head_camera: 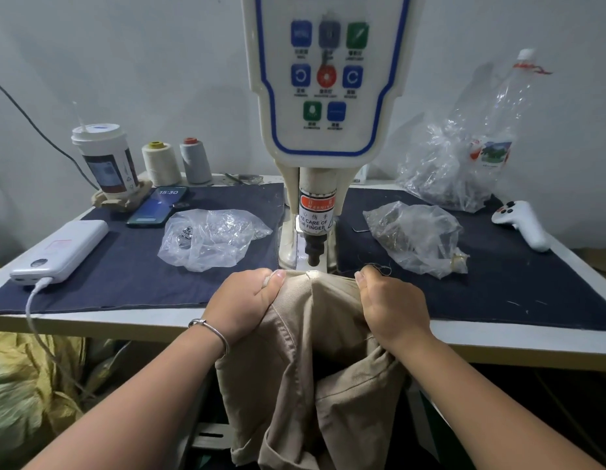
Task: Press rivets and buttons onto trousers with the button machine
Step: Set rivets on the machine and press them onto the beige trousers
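The button machine [323,79] fills the upper centre of the frame, its panel of coloured keys above and its dark punch [313,254] pointing down at mid-frame. Directly below it the beige trousers [315,351] hang off the front edge of the table [91,320], their top edge lifted onto the base of the machine. A small pale stud [312,274] appears to sit on that edge just under the punch, though glare makes it hard to be sure.

The step in hand looks like positioning: the fabric is being stretched flat beneath the punch before a press. The next move calls for lining the marked spot up squarely under the punch while keeping fingertips outside its path.

The left hand [245,300], lower centre-left, pinches the waistband with thumb over curled fingers. The right hand [391,307], lower centre-right, grips the cloth likewise, fingers folded round a bunched fold.
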Demonstrator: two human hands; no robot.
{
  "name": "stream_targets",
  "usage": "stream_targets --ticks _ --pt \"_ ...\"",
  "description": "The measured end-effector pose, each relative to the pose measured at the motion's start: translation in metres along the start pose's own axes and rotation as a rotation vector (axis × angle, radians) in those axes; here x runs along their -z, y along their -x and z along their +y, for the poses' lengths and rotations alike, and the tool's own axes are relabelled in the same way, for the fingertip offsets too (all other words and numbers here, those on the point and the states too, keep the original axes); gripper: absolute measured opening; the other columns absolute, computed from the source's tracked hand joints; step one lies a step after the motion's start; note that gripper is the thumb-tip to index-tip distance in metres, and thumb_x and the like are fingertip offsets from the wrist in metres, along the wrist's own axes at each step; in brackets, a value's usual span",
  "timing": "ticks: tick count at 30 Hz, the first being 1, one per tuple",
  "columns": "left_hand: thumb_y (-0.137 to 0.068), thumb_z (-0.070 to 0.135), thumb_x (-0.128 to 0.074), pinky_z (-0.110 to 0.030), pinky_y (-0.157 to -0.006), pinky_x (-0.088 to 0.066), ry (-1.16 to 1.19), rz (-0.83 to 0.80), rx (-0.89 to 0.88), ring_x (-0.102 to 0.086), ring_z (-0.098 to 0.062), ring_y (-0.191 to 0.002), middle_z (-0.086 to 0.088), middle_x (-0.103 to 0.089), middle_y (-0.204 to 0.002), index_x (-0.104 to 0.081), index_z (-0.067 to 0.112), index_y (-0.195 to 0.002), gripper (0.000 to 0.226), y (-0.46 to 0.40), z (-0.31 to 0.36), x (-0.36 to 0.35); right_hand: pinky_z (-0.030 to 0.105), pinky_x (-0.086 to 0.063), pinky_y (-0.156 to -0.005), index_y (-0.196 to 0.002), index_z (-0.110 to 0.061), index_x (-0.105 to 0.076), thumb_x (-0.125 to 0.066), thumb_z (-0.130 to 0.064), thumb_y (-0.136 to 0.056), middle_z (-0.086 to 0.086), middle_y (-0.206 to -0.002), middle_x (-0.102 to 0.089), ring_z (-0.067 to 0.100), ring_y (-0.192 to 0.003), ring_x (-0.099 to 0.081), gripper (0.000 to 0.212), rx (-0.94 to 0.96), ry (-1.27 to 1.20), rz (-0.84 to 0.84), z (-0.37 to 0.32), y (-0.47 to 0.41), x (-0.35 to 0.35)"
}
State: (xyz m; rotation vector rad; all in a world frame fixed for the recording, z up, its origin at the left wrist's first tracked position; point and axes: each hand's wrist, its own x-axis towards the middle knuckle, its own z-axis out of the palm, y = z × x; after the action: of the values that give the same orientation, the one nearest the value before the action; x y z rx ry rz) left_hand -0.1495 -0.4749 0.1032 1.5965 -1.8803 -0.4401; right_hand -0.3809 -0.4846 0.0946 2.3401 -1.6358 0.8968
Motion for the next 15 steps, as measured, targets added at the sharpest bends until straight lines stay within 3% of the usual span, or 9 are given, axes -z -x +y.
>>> stream_targets --ticks 3,6,10,15 --pt "-0.09 0.052 -0.033 -0.045 -0.067 -0.04 -0.004 0.0 0.003 -0.043 -0.024 -0.06 0.004 -0.04 -0.053 -0.033 0.018 -0.057 0.047 0.0004 0.001 0.0001 0.02 -0.01 -0.043 -0.071 -0.01 -0.053 -0.055 -0.013 -0.096 -0.001 -0.043 -0.05 0.024 -0.032 -0.044 0.025 -0.005 0.005 -0.002 -0.0017 0.0006 0.0023" --pt "-0.097 0.049 -0.038 -0.046 -0.069 -0.042 -0.003 0.001 0.01 -0.046 -0.026 -0.063 0.002 -0.042 -0.055 -0.036 0.016 -0.058 0.051 -0.0001 -0.0005 0.0003 0.017 -0.004 -0.043 -0.069 -0.011 -0.053 -0.056 -0.012 -0.094 -0.008 -0.042 -0.04 0.008 -0.032 -0.021 0.026 -0.011 0.011 -0.015 -0.0042 -0.0007 0.0052" --pt "-0.102 0.034 -0.045 -0.048 -0.071 -0.042 -0.002 0.005 0.025 -0.047 -0.028 -0.064 -0.001 -0.043 -0.056 -0.036 0.014 -0.059 0.048 -0.0009 -0.0016 -0.0003 0.018 -0.006 -0.044 -0.071 -0.012 -0.05 -0.052 -0.015 -0.097 -0.015 -0.046 -0.027 0.014 -0.037 -0.025 0.026 -0.02 -0.001 -0.03 -0.003 -0.0008 0.0035" --pt "-0.103 0.033 -0.045 -0.047 -0.071 -0.041 -0.013 0.007 0.01 -0.048 -0.03 -0.065 -0.002 -0.044 -0.056 -0.037 0.013 -0.06 0.048 -0.0009 -0.0011 -0.0003 0.015 -0.002 -0.044 -0.068 -0.012 -0.052 -0.06 -0.011 -0.092 -0.01 -0.041 -0.036 0.004 -0.036 -0.014 0.025 -0.025 0.015 -0.06 -0.0064 -0.002 0.0074"
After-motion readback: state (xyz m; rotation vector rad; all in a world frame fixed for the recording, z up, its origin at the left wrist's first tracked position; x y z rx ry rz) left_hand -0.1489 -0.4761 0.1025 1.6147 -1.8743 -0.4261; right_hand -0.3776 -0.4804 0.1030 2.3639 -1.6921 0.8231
